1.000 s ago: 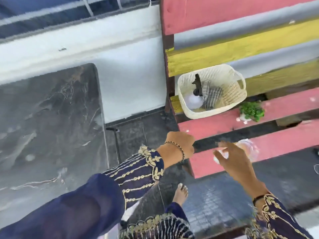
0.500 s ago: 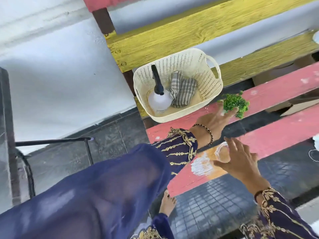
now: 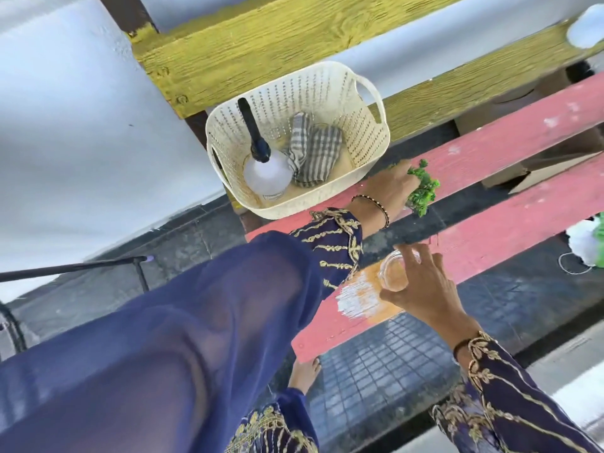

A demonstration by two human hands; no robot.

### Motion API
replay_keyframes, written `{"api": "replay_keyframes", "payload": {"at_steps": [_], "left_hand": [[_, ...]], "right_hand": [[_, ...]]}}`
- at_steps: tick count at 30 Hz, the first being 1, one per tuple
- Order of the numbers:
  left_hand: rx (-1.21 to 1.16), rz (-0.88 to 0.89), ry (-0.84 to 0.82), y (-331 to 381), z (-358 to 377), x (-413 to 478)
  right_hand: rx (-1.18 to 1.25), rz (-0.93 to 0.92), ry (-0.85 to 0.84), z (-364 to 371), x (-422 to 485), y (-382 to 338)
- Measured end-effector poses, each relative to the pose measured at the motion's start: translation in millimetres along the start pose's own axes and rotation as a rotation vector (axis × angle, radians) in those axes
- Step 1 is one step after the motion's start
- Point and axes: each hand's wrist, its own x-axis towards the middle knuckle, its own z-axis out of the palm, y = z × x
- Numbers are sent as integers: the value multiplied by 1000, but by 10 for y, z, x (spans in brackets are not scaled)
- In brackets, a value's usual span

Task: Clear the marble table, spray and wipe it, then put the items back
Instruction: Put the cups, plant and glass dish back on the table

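Observation:
A cream plastic basket point(image 3: 369, 138) stands on the pink bench slat point(image 3: 510, 132). In it are a white spray bottle point(image 3: 266, 176) with a black nozzle and a folded checked cloth point(image 3: 315, 152). Just right of the basket, my left hand point(image 3: 387, 188) grips a small green plant point(image 3: 424, 191) on the same slat; its pot is hidden by my fingers. On the nearer pink slat, my right hand point(image 3: 421, 289) holds a small clear glass point(image 3: 394, 273) between thumb and fingers. The marble table top is out of view.
Yellow wooden slats point(image 3: 261, 44) form the bench back. A black metal frame point(image 3: 75, 268) shows at the left. A white and green object point(image 3: 588, 240) lies at the right edge, and a cardboard box point(image 3: 539, 171) sits under the bench. The floor point(image 3: 376, 364) below is dark tile.
The view swung from the marble table to the bench. My left hand reached past the basket and closed round the plant. My right hand settled around the glass.

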Motion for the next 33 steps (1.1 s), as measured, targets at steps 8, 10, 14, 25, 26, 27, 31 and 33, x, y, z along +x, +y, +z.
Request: {"api": "replay_keyframes", "payload": {"at_steps": [8, 10, 14, 25, 26, 27, 31, 33], "left_hand": [[-115, -32, -33, -185, -385, -1165], [-151, -106, -19, -272, -606, -1566], [-223, -248, 32, -448, -1150, -2466], [-190, -448, 315, -886, -2972, -5167], [-187, -469, 343, -963, -3121, -5434], [-184, -483, 368, -1012, -3250, -5648], [-151, -563, 444, -1278, -3617, -6422], [-157, -609, 478, -1408, -3705, -6688]], "right_hand": [[-82, -56, 37, -155, -552, -614], [-97, -94, 50, -198, -775, -875], [-106, -180, 87, -304, -1333, -1563], [-94, -424, 197, -655, -2980, -3845], [-110, -448, 207, -656, -3095, -4078], [-119, -469, 212, -662, -3172, -4261], [-186, -562, 267, -681, -3511, -4989], [-185, -603, 240, -670, -3629, -5280]]}}
